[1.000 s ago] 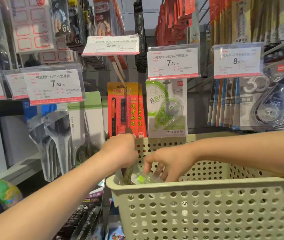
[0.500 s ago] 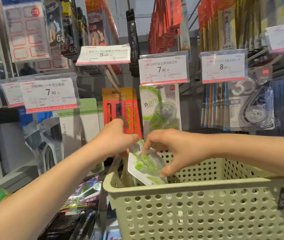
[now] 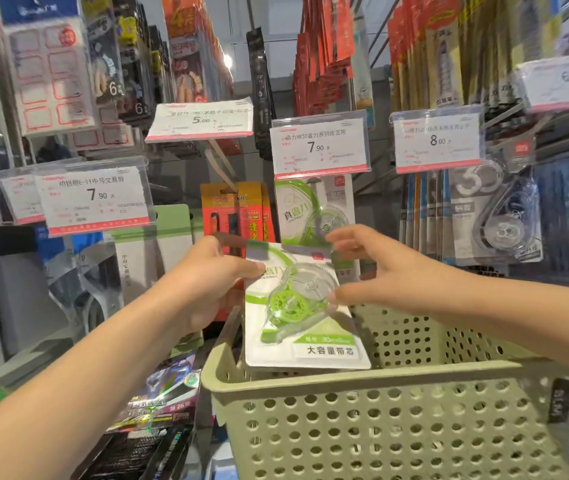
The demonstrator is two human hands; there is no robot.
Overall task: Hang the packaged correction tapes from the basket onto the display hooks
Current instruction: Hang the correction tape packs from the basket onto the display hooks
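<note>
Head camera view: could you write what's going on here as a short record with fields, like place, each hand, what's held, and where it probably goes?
place: shop display of stationery on hooks
held item: green correction tape pack, lifted above the basket
left hand: grips the pack's left edge, thumb on its front
right hand: fingers spread, thumb touching the pack's blister
matching stock: hanging green correction tape under the 7.90 price tag
likely destination: that hook, judging by the identical packaging
neighbours: grey correction tape packs to the right
</note>
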